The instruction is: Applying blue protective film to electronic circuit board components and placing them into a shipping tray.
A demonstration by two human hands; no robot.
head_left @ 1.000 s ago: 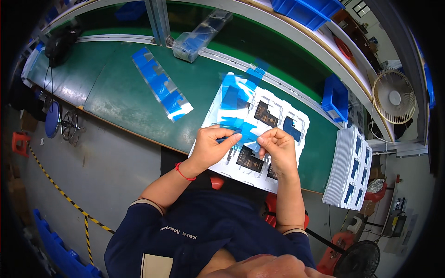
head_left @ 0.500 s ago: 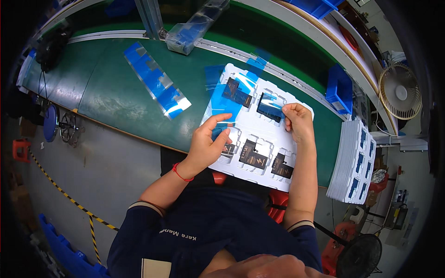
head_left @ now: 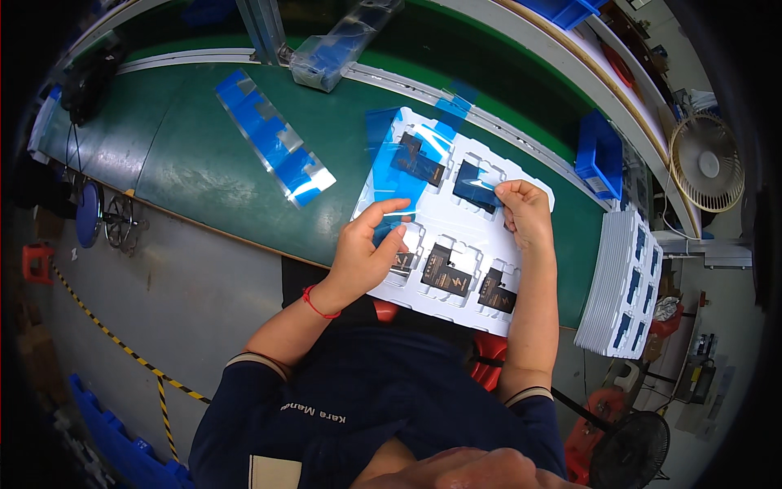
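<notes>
A white moulded tray (head_left: 456,224) lies on the green bench with several flat black battery packs in its pockets. My right hand (head_left: 525,210) pinches a small piece of blue transparent film (head_left: 482,187) at its corner, over the battery in the far right pocket (head_left: 472,196). My left hand (head_left: 364,250) is over the tray's left side, thumb and index finger apart. Beside its fingertips a larger blue film (head_left: 393,175) covers that part of the tray and partly overlaps the far left battery (head_left: 419,165). A near left battery (head_left: 402,263) is partly hidden by my left hand.
A strip of blue film pieces (head_left: 277,143) lies left of the tray. A clear plastic box (head_left: 322,65) is at the bench's back rail. To the right are a tall stack of white trays (head_left: 612,285), a blue bin (head_left: 599,159) and a fan (head_left: 706,161).
The small film in my right hand has come down flatter over the far right battery. My left hand has hardly moved.
</notes>
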